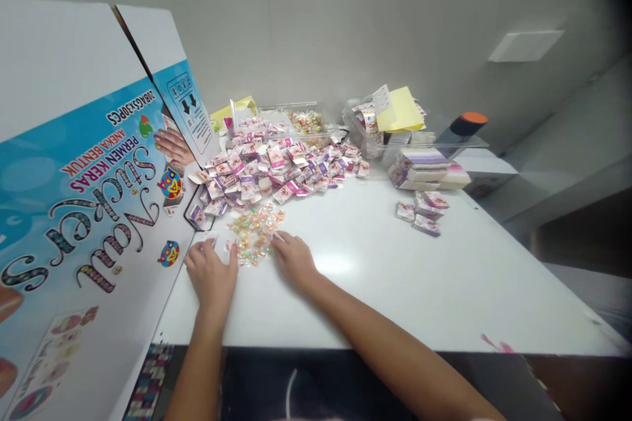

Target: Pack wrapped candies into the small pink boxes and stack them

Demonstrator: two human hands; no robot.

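My left hand [212,273] is at the left of the table, fingers curled over a small white carton [210,235] that they partly hide; its thumb stands apart, touching the edge of a loose heap of small clear packets with colourful bits [255,230]. At the right edge of that heap is my right hand [295,260], thumb and fingers pinched together. Something small and whitish shows at its fingertips, too small to name. Just behind the packets lies a large pile of small pink, purple and white cartons [276,168].
A large blue and white "Nail Stickers" box [108,164] stands at the left. Behind the pile, a clear bin [309,122] holds colourful packets. Another clear bin [368,135] holds cartons and yellow paper. Flat carton stacks [419,168] and several small cartons [427,210] sit at the right.
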